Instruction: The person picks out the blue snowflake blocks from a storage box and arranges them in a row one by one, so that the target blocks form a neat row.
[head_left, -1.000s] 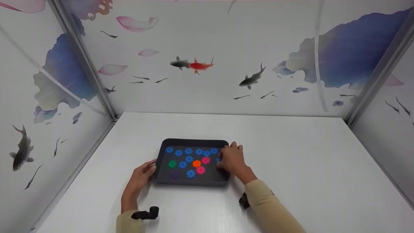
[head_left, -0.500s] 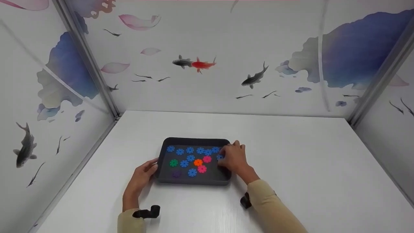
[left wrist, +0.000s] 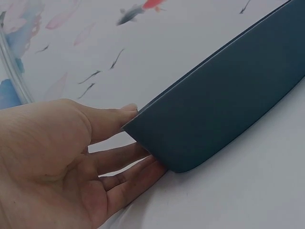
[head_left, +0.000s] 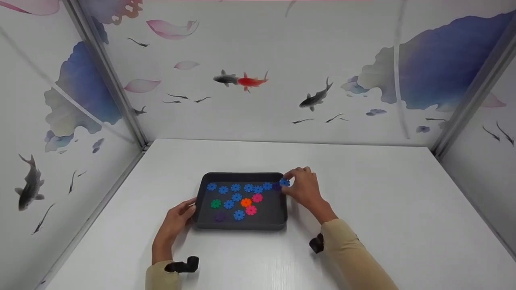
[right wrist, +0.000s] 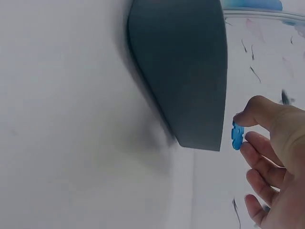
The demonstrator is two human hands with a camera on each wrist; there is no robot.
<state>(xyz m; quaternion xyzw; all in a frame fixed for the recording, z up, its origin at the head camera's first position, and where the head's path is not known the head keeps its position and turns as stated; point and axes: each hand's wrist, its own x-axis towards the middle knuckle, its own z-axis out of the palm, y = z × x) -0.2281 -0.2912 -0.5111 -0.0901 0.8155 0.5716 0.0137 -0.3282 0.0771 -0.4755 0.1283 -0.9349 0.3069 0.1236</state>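
A dark grey tray (head_left: 201, 223) lies on the white table, with several flower-shaped notched discs in it. Most are blue, such as one blue disc (head_left: 239, 215); others are a green disc (head_left: 216, 204), an orange disc (head_left: 246, 202), pink discs (head_left: 250, 210) and dark purple discs (head_left: 219, 217). My left hand (head_left: 179, 217) holds the tray's left side, thumb at the rim and fingers against the outer wall in the left wrist view. Over the tray's far right corner, my right hand (head_left: 305, 187) pinches a blue notched disc (right wrist: 237, 135) between thumb and fingertips, its other fingers loosely bent.
The white table (head_left: 383, 209) spreads around the tray. Printed panels with fish and petals stand at the back (head_left: 274, 112) and both sides. A black wrist camera (head_left: 183, 264) sits at the left cuff, another wrist camera (head_left: 317, 243) at the right.
My right hand has lifted a blue disc from the tray's right side and moved up and right to the corner. A dark purple disc now shows there. The left hand stays put.
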